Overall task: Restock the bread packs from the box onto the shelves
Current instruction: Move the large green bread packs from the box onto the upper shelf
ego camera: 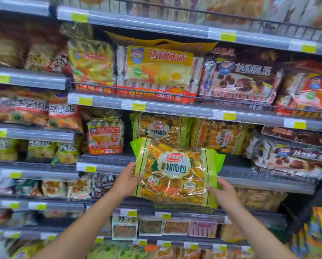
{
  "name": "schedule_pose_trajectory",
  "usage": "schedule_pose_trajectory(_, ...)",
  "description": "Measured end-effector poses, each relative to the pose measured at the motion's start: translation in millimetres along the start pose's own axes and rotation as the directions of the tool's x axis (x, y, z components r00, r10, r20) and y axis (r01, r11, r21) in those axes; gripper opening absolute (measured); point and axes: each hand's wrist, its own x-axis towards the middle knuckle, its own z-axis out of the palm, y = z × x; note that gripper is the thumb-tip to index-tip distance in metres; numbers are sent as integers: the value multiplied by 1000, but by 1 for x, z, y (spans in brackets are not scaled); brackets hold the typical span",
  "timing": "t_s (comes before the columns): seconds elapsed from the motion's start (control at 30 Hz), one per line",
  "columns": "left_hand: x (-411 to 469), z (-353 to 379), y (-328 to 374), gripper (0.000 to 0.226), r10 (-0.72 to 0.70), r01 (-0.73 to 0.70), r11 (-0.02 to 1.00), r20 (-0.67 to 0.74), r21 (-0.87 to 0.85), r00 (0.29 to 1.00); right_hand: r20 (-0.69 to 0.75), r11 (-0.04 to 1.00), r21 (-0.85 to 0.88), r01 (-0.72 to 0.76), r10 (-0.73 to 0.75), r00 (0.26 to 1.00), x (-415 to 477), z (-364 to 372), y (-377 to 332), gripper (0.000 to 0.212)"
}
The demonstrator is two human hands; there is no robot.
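Note:
A large clear bread pack (pixel 175 172) with green ends and a white label is held up in front of the shelves. My left hand (pixel 127 181) grips its left edge and my right hand (pixel 221 190) grips its lower right corner. Behind it, two packs of the same bread (pixel 160 128) stand on the grey shelf (pixel 107 166), one upright and one (pixel 220 136) turned sideways. The box is out of sight.
Yellow pie packs (pixel 159 66) and brown chocolate pie packs (pixel 244 79) fill the shelf above. A red-and-yellow pack (pixel 106 135) stands left of the bread. More chocolate packs (pixel 291 157) lie at the right. Lower shelves hold small boxed snacks (pixel 150 227).

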Motion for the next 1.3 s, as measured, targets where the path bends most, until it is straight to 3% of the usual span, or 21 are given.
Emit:
schedule_pose_trajectory(0.27,38,-31,12,31,-28,30,999,-78,27,997,39,999,37,6,-7,999,57,40,-32,64)
schedule_pose_trajectory(0.4,71,-39,18,45,-57,63,996,-105,56,993,41,1000,1,17,-17,999,95,54,-40,57)
schedule_pose_trajectory(0.73,162,-30,19,63,-93,100,994,-168,37,981,12,998,45,48,-48,999,191,78,-65,66)
schedule_pose_trajectory(0.93,198,-23,22,49,-136,163,981,-220,107,966,-16,992,125,-27,29,999,236,95,-65,64)
schedule_pose_trajectory(1.17,220,-26,-17,77,-252,284,911,-142,298,957,42,993,-118,-29,35,999,258,108,-42,71)
schedule_pose_trajectory(1.23,220,-26,-28,79,-227,295,895,-228,336,947,-38,969,-242,41,-51,998,262,105,-37,66)
schedule_pose_trajectory(1.3,217,-25,-34,64,-158,274,888,-316,369,936,-171,914,-371,163,-239,956,257,103,-34,52)
